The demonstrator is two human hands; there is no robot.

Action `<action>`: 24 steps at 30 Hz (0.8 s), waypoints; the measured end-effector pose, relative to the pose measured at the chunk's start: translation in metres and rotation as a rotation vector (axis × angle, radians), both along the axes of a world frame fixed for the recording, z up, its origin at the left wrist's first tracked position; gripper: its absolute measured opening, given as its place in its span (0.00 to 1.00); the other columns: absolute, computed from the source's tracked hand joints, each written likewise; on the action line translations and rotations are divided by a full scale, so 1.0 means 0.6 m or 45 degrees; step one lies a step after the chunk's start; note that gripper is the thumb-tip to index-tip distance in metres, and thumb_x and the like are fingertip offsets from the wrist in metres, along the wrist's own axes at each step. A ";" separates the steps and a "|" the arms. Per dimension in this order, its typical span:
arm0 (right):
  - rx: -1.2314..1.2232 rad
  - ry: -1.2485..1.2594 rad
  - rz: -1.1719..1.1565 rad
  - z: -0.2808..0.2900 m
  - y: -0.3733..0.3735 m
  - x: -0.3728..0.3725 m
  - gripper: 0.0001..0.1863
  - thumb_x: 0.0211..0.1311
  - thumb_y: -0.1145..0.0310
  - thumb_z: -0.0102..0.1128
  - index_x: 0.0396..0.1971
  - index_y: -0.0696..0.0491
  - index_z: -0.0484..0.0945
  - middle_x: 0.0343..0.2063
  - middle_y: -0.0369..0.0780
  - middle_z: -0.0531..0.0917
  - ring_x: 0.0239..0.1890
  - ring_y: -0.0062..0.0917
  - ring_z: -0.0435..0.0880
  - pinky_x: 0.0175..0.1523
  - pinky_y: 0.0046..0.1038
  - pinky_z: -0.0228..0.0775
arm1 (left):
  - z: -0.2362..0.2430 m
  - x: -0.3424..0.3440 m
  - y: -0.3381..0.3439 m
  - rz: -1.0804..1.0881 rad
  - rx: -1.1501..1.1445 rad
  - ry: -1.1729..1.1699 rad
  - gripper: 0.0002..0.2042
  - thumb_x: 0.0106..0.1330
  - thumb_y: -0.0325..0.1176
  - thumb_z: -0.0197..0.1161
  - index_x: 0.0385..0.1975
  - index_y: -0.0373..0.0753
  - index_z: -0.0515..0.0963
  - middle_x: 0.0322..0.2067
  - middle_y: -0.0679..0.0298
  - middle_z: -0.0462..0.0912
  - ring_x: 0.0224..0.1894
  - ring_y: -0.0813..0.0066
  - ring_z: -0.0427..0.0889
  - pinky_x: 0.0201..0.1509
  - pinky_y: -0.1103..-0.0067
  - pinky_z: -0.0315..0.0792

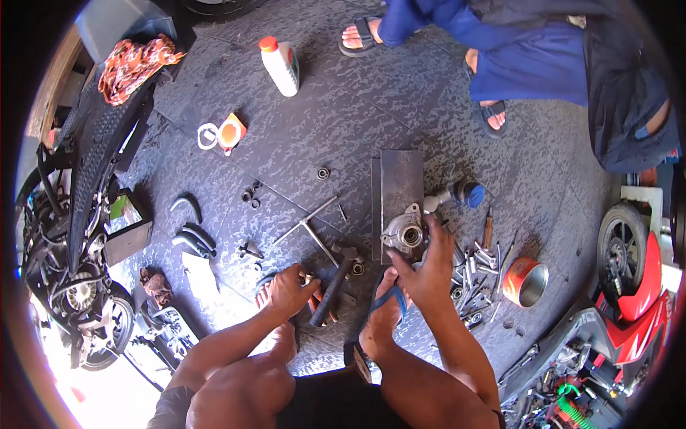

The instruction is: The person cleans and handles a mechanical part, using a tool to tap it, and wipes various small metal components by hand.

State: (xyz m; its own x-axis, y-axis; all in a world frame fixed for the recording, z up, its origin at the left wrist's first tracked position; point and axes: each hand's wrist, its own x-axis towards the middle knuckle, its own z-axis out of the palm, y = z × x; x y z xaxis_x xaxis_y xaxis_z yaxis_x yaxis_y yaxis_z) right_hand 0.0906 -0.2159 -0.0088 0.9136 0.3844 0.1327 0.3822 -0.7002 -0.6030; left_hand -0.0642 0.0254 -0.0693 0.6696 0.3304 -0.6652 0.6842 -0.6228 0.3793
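Observation:
My right hand (431,272) grips a round grey cast-metal housing (406,230) with bolt ears and a bearing-like ring in its middle. Thumb and fingers sit on either side of it. The housing rests on a dark metal block (401,175). My left hand (289,292) is closed low over the floor by my left foot; a small light bit shows at its fingertips, too small to name. Beside that hand lie an orange-handled tool (313,303) and a hammer (331,294) with a black handle. A T-handle wrench (306,223) lies just beyond.
Loose bolts and sockets (475,275) lie right of my hand, near an open red can (527,283). A blue-capped part (468,194) is beyond them. Farther off stands a white bottle (281,68). Motorcycles flank both sides; a person in blue trousers (532,68) is at far right.

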 end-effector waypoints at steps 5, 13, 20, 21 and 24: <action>0.110 0.090 -0.049 0.014 0.011 0.008 0.42 0.47 0.73 0.75 0.64 0.63 0.63 0.52 0.54 0.74 0.52 0.50 0.75 0.56 0.44 0.70 | -0.013 0.007 0.015 -0.008 -0.035 -0.228 0.22 0.59 0.46 0.68 0.44 0.33 0.81 0.37 0.47 0.86 0.40 0.49 0.87 0.46 0.62 0.78; 0.171 -0.004 0.218 0.137 0.061 -0.005 0.44 0.41 0.76 0.75 0.62 0.64 0.63 0.48 0.53 0.77 0.50 0.48 0.75 0.55 0.46 0.69 | 0.149 0.107 -0.022 0.380 -1.276 -0.530 0.22 0.76 0.43 0.54 0.57 0.30 0.75 0.40 0.56 0.85 0.38 0.69 0.85 0.43 0.72 0.79; 0.055 -0.277 0.534 0.254 0.089 -0.007 0.47 0.42 0.81 0.73 0.66 0.63 0.58 0.53 0.52 0.74 0.54 0.45 0.75 0.60 0.43 0.70 | 0.217 0.134 -0.043 0.432 -2.042 -0.711 0.22 0.79 0.45 0.48 0.58 0.31 0.70 0.37 0.62 0.83 0.26 0.83 0.80 0.27 0.85 0.72; 0.093 -0.322 0.558 0.253 0.089 -0.007 0.47 0.42 0.81 0.73 0.66 0.63 0.58 0.53 0.52 0.74 0.54 0.45 0.75 0.60 0.44 0.70 | 0.219 0.132 -0.043 0.437 -2.082 -0.714 0.22 0.79 0.45 0.48 0.59 0.32 0.70 0.37 0.62 0.83 0.26 0.83 0.81 0.26 0.86 0.72; 0.113 -0.394 0.579 0.262 0.093 -0.017 0.45 0.44 0.80 0.73 0.65 0.63 0.59 0.54 0.52 0.76 0.54 0.46 0.74 0.59 0.45 0.68 | 0.227 0.125 -0.042 0.443 -2.140 -0.731 0.22 0.80 0.44 0.48 0.60 0.32 0.69 0.37 0.62 0.83 0.25 0.83 0.80 0.26 0.86 0.71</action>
